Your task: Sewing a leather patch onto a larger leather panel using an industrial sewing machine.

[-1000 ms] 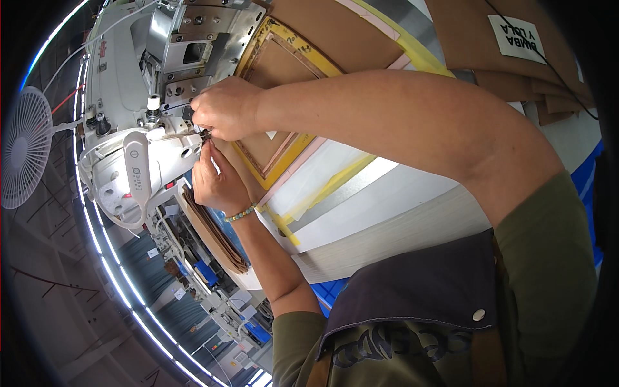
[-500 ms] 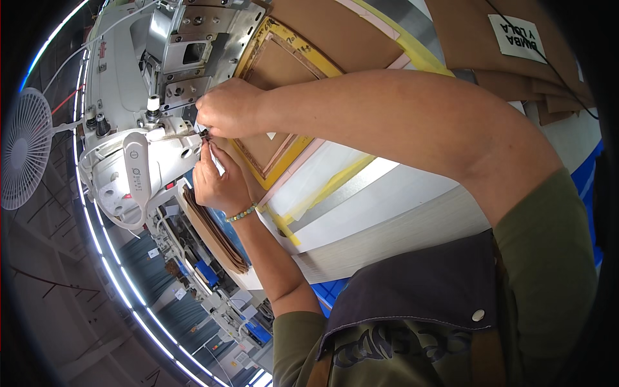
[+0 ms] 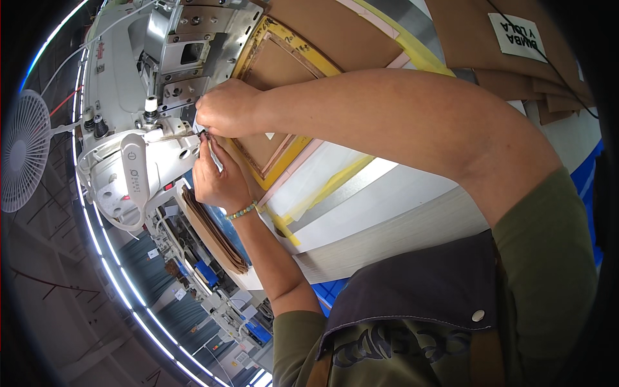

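Note:
My right hand is bent with closed fingers at the needle area of a white industrial sewing machine, under its metal fittings. Just below it, my left hand, with a bead bracelet, pinches at a small dark part on the machine's end. What either hand grips is too small or hidden to make out. A white clip-on lamp sits on the machine head. Beside my hands lies a yellow-rimmed template frame with brown material, partly hidden by my right forearm.
Brown panels with a white label lie at the back right. A white fan stands at far left. Stacked brown sheets lie left of my left forearm. White and yellow strips cover the table, with blue plastic at its near edge.
My right hand has shifted slightly rightward since the earliest frame. My left fingertips have moved slightly up, closer to the right hand. Both stay at the same spot on the machine.

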Demonstrator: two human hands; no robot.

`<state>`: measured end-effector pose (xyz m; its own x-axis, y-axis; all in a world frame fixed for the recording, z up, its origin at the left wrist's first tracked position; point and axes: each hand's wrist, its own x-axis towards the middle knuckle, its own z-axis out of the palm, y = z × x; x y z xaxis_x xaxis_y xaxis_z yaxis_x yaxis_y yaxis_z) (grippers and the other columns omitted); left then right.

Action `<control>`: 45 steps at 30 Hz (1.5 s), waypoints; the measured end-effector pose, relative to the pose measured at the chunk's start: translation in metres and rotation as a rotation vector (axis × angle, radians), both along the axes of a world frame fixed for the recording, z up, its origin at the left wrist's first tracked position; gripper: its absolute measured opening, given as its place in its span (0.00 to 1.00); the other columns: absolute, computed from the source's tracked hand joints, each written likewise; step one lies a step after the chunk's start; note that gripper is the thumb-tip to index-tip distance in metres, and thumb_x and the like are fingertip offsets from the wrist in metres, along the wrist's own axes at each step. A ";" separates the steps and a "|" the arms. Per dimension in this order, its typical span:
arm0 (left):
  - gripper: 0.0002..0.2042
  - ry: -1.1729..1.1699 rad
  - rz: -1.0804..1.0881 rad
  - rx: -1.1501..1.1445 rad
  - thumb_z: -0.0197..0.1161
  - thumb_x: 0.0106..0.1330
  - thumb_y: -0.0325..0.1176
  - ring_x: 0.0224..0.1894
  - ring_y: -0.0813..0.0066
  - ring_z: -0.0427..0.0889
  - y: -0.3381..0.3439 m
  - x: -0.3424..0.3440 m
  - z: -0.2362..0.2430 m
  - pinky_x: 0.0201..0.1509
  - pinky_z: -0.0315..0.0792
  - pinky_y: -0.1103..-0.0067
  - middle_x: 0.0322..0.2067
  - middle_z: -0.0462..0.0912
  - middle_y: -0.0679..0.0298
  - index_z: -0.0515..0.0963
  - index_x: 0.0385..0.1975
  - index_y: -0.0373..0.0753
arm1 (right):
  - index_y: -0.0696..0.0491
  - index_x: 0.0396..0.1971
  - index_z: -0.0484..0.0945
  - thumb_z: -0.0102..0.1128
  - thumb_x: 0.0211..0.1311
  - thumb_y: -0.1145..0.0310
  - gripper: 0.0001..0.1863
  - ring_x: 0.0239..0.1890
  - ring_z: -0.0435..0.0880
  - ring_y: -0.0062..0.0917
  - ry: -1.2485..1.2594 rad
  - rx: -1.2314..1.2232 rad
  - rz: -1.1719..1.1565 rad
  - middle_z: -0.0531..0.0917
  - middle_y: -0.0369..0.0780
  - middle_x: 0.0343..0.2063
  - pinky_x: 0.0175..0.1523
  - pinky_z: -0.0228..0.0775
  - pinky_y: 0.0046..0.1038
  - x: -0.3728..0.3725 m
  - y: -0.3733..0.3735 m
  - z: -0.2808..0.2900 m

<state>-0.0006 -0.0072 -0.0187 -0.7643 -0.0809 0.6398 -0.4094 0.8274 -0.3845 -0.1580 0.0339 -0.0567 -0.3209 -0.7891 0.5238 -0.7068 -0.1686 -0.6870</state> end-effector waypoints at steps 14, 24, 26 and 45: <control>0.05 0.005 -0.014 -0.072 0.71 0.62 0.24 0.23 0.67 0.81 -0.007 -0.001 0.000 0.27 0.74 0.74 0.22 0.81 0.64 0.86 0.37 0.38 | 0.54 0.29 0.87 0.65 0.53 0.67 0.07 0.42 0.87 0.42 -0.003 0.041 0.015 0.87 0.44 0.35 0.48 0.79 0.43 -0.001 0.000 -0.001; 0.05 0.002 0.019 -0.098 0.72 0.61 0.25 0.24 0.66 0.82 -0.006 -0.002 -0.003 0.28 0.75 0.73 0.23 0.83 0.63 0.86 0.37 0.37 | 0.56 0.26 0.86 0.64 0.50 0.69 0.07 0.39 0.87 0.44 0.012 0.000 0.027 0.86 0.47 0.31 0.45 0.80 0.45 -0.003 0.004 -0.001; 0.05 0.055 -0.007 -0.107 0.72 0.63 0.29 0.21 0.72 0.78 -0.008 -0.004 -0.005 0.26 0.72 0.74 0.22 0.82 0.68 0.87 0.37 0.39 | 0.56 0.26 0.86 0.64 0.50 0.69 0.07 0.39 0.87 0.45 0.014 -0.004 0.027 0.86 0.48 0.31 0.45 0.80 0.45 -0.003 0.004 0.000; 0.08 0.546 0.121 0.891 0.70 0.67 0.29 0.17 0.92 0.59 0.021 0.003 -0.015 0.21 0.51 0.86 0.18 0.73 0.78 0.86 0.42 0.33 | 0.54 0.28 0.83 0.64 0.46 0.75 0.07 0.43 0.85 0.39 -0.064 0.011 0.212 0.85 0.40 0.37 0.46 0.76 0.39 -0.013 0.016 0.001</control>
<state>0.0022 0.0134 -0.0335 -0.3456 -0.7484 0.5661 -0.4425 0.6620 0.6050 -0.1708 0.0495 -0.0554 -0.1793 -0.8480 0.4988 -0.6114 -0.3012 -0.7318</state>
